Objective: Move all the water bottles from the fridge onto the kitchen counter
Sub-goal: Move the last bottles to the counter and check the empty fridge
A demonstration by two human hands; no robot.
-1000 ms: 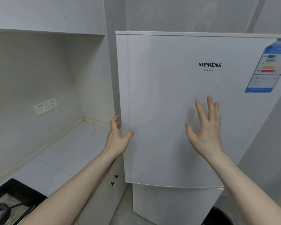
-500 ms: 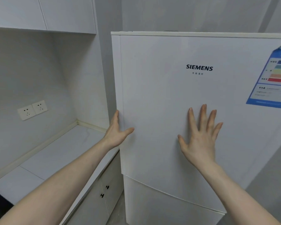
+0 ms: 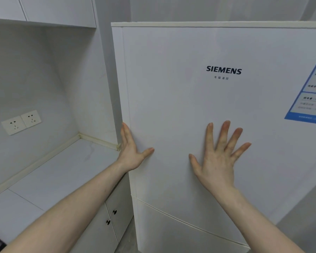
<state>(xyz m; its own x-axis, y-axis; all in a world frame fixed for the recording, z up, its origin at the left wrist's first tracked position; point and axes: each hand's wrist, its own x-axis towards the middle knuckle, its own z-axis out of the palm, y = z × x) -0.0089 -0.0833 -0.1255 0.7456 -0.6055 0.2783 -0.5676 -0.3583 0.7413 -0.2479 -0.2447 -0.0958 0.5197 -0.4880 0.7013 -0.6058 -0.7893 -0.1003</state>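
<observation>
A white fridge fills the right of the view, its upper door (image 3: 181, 92) closed and a lower door (image 3: 171, 230) beneath it. My left hand (image 3: 130, 154) rests at the upper door's left edge, fingers along the side and thumb on the front face. My right hand (image 3: 218, 157) lies flat on the door front with its fingers spread. No water bottles are visible; the inside of the fridge is hidden. The white kitchen counter (image 3: 53, 176) runs along the left, beside the fridge.
Two wall sockets (image 3: 21, 122) sit above the counter. Upper cabinets (image 3: 44, 10) hang over it, and cabinet doors with dark knobs (image 3: 111, 217) are below. A blue energy label (image 3: 312, 99) is on the fridge's right side.
Both hands have come to rest on the door: the right palm is now flat with spread fingers, and the left fingers have straightened along the door's edge. The view has shifted closer.
</observation>
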